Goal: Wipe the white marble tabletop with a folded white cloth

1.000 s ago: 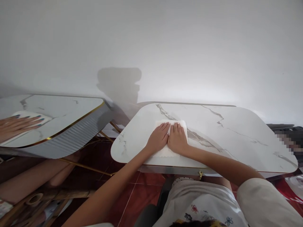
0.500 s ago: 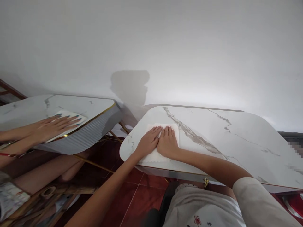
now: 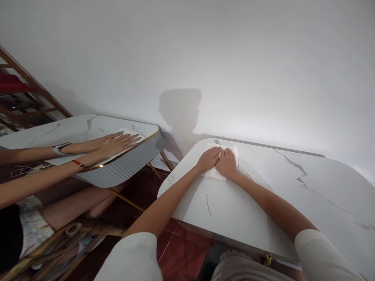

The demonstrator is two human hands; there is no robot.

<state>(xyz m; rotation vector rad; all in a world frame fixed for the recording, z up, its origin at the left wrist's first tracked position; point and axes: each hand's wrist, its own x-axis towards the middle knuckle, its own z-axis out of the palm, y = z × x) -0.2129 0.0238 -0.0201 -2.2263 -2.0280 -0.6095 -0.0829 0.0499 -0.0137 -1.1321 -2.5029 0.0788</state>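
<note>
My left hand (image 3: pixel 208 159) and my right hand (image 3: pixel 226 163) lie side by side, palms down, on a folded white cloth (image 3: pixel 215 174). Both hands press flat on it with the fingers stretched towards the wall, and they partly cover it. Beneath the cloth is a white table (image 3: pixel 246 210) with grey marble veins and rounded corners. The cloth rests near the table's far left part, close to the back edge.
To the left, another person's hands (image 3: pixel 121 144) lie on a white cloth (image 3: pixel 140 137) on a second marbled table (image 3: pixel 73 127) with a ribbed grey side. Behind both tables rises a pale wall (image 3: pixel 252 58). A wooden rack (image 3: pixel 38 86) leans at far left; red tiles (image 3: pixel 181 242) cover the floor.
My hands and the cloth have slid away from me, towards the table's back edge. The other person's hands have moved to the right along their table. My view has turned slightly left.
</note>
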